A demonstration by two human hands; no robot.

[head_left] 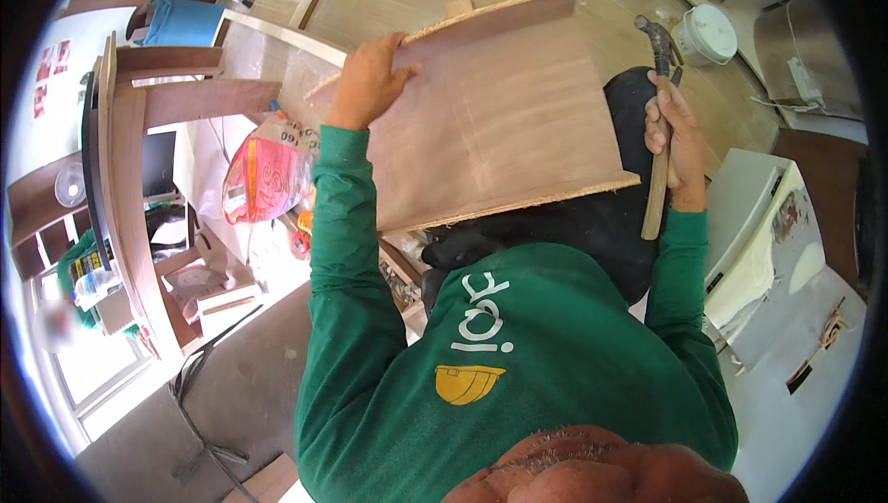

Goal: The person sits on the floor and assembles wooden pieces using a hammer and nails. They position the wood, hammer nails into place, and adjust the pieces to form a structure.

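Holding a plywood panel over the lap, hammer alongside.
Gripping with hands apart: panel's far-left corner in the left hand, hammer handle in the right hand. Probably stiff, light, splintery; best held by edge strips. Mind the knee at the right edge; note the white bucket beyond and red bag leftward.

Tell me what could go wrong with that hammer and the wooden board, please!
The left hand grips the wooden board, so a stray swing of the hammer in the right hand might hurt that bare hand. The board's edges look rough, so splinters could prick the skin. And the board seems to rest over the person's legs, so it might tip or slide.
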